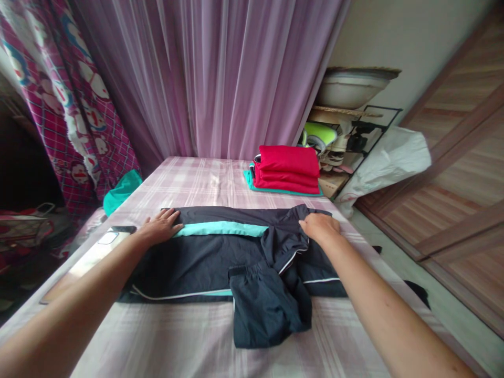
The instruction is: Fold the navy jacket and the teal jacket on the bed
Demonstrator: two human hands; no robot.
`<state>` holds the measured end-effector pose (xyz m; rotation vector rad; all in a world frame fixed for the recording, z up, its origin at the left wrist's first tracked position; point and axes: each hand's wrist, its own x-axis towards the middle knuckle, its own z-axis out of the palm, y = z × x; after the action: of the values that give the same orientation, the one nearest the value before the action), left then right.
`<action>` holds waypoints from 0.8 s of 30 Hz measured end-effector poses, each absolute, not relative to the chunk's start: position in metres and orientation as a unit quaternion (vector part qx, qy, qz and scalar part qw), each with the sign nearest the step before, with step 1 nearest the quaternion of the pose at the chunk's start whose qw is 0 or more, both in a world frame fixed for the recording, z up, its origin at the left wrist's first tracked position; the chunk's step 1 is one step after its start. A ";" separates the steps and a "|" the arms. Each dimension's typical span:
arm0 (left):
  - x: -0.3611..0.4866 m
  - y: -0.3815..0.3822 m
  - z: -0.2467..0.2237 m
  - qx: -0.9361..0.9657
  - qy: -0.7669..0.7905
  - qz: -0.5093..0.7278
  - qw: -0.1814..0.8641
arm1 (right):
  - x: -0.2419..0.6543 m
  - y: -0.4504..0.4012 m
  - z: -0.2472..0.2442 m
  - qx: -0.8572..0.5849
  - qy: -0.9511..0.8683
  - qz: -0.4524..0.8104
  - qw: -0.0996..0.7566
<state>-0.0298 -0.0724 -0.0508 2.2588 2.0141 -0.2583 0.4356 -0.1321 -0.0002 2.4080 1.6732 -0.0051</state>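
A dark jacket [205, 262] with a turquoise stripe and white piping lies folded lengthwise across the bed. One sleeve [271, 310] is bent over it, its cuff towards the left and its lower part hanging past the near edge of the garment. My left hand [160, 227] rests flat on the jacket's far left corner, fingers spread. At the far right corner, my right hand [321, 227] has its fingers closed on the dark cloth.
A folded red garment [289, 168] lies on turquoise cloth at the bed's far right. Left of the jacket is a phone-like object [108, 239]. Purple curtains [236, 79] hang behind; a rack with basins [350, 89] stands back right.
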 end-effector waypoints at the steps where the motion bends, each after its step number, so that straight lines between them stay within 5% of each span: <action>1: -0.027 -0.071 -0.047 0.744 0.660 -0.089 0.046 | 0.432 -0.127 0.003 0.813 0.574 0.025 0.092; 6: -0.015 -0.059 -0.025 0.756 0.645 -0.110 -0.024 | 0.421 -0.099 -0.004 0.753 0.651 0.095 -0.010; 12: -0.029 -0.041 -0.024 0.765 0.634 -0.084 -0.075 | 0.457 -0.068 -0.016 0.845 0.535 0.005 0.003; 17: -0.040 -0.038 -0.028 0.782 0.618 -0.049 -0.060 | 0.494 -0.060 -0.013 0.792 0.608 -0.063 0.007; 22: -0.033 -0.036 -0.026 0.769 0.634 -0.014 -0.075 | 0.495 -0.069 -0.030 0.776 0.605 0.096 -0.152; 24: -0.028 -0.034 -0.028 0.748 0.659 -0.019 -0.074 | 0.488 -0.072 -0.042 0.788 0.587 0.116 -0.145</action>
<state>-0.0279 -0.0342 -0.0276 2.4685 2.1736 -0.0628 0.4877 -0.0722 -0.0421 2.7335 2.0376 0.4028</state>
